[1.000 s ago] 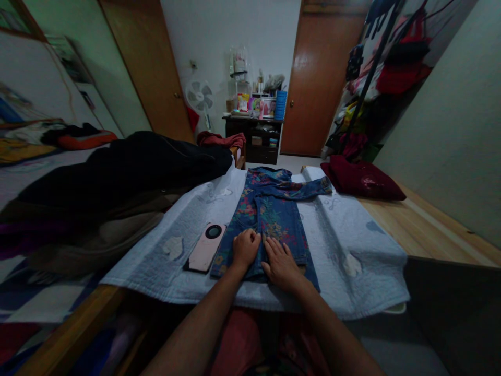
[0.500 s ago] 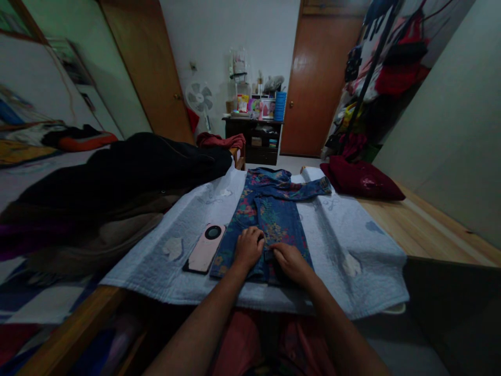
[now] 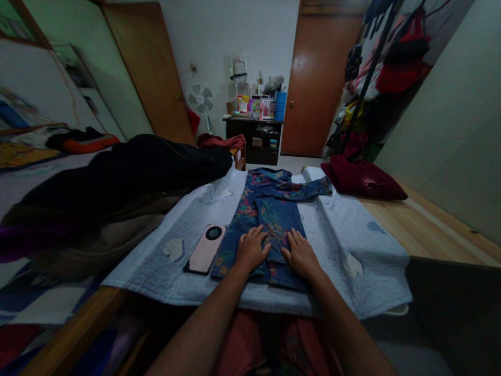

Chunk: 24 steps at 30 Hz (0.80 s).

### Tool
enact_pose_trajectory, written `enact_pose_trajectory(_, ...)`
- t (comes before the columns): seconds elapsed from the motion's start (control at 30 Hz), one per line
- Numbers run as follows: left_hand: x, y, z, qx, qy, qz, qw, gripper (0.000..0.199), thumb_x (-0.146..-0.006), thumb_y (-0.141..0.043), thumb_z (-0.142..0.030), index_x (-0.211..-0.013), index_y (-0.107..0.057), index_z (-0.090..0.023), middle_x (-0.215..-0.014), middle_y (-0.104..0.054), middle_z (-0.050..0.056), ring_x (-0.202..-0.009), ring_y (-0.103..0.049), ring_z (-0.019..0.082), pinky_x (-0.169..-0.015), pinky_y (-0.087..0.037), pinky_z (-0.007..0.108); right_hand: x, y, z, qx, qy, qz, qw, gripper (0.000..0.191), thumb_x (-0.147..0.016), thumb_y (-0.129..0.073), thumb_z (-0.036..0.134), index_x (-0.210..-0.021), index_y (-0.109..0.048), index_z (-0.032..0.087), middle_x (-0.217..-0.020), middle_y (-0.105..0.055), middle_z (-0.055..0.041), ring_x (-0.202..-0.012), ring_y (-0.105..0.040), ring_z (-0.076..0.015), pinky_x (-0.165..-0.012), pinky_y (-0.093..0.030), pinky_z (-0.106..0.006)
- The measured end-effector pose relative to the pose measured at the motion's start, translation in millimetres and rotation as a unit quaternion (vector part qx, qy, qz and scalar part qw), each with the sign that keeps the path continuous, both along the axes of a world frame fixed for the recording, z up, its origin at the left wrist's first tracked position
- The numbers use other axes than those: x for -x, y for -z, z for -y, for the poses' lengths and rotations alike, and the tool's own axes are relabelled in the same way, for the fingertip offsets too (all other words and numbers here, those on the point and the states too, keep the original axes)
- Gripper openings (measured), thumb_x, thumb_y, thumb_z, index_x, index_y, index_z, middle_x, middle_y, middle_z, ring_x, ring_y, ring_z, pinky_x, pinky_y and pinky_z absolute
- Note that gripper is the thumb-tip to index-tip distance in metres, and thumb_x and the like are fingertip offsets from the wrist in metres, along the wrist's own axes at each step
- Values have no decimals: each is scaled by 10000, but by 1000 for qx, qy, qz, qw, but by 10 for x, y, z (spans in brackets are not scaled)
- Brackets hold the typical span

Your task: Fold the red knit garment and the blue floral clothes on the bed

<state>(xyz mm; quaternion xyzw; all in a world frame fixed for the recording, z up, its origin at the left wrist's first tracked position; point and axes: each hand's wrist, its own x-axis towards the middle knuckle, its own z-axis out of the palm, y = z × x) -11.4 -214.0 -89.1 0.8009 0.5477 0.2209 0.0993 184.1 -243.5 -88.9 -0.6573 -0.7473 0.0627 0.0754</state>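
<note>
A blue denim-like garment with a flower pattern (image 3: 274, 206) lies flat in front of me, one sleeve stretched out to the right; whether it is a shirt or a jacket I cannot tell. My left hand (image 3: 252, 249) rests palm down on its lower part, fingers spread. Level with it, my right hand (image 3: 303, 253) is also laid flat on the cloth, fingers apart. Neither hand grips the fabric. Left of the garment is a pink phone (image 3: 203, 254) with a round black camera ring, face down.
A pale quilted cover (image 3: 352, 235) lies under the garment. Dark clothes (image 3: 129, 172) are heaped on the left. A folded maroon cloth item (image 3: 364, 177) sits on the wooden board (image 3: 426, 235) at right. Farther back stand a fan (image 3: 201, 99) and a dark cabinet (image 3: 250, 141).
My right hand has let go of the garment's lower edge and opened flat on it. The left hand's fingers have spread out, and the cloth under the hands lies flatter.
</note>
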Motion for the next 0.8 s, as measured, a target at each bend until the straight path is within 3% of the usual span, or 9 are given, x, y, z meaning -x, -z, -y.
enact_pose_trajectory(0.3, -16, -12, 14, -7, -7, -23, 1000, 334, -905, -507, -333, -1225, -584, -276, -1474, -466, 21, -1345, -391, 240, -1072, -328, 470, -184, 65, 331, -22, -9, -12, 1000, 683, -951, -383, 518, -1439, -404, 40, -1527, -332, -192, -1430, -280, -284, -1147, -271, -422)
enact_pose_trajectory(0.5, -16, -26, 19, -5, -10, -31, 999, 334, -912, -493, -333, -1229, -584, -279, -1470, -472, 21, -1344, -397, 235, -1070, -332, 467, -322, 131, 465, -64, -15, -54, 996, 593, -947, -422, 499, -1394, -480, 114, -1487, -416, -160, -1394, -358, -271, -1140, -308, -427)
enact_pose_trajectory(0.6, -14, -23, 18, -6, -10, -31, 999, 333, -911, -494, -329, -1228, -583, -279, -1471, -470, 21, -1346, -395, 235, -1070, -334, 467, -392, 75, 490, -73, -21, -71, 995, 521, -957, -417, 454, -1347, -527, 127, -1454, -463, -159, -1364, -407, -266, -1119, -340, -419)
enact_pose_trajectory(0.73, -17, -13, 13, -5, -8, -29, 1000, 334, -907, -502, -325, -1228, -583, -280, -1469, -473, 20, -1345, -397, 233, -1071, -334, 468, -405, -91, 425, -65, -7, -80, 995, 368, -976, -373, 354, -1081, -667, 161, -1193, -664, -141, -1136, -604, -254, -1005, -441, -404)
enact_pose_trajectory(0.8, -19, -3, 9, -5, -9, -28, 1000, 335, -907, -502, -326, -1229, -585, -281, -1471, -471, 17, -1346, -396, 234, -1070, -336, 468, -337, -136, 362, -93, 5, -68, 993, 331, -964, -391, 318, -1014, -676, 157, -1163, -672, -146, -1125, -603, -266, -1000, -438, -421)
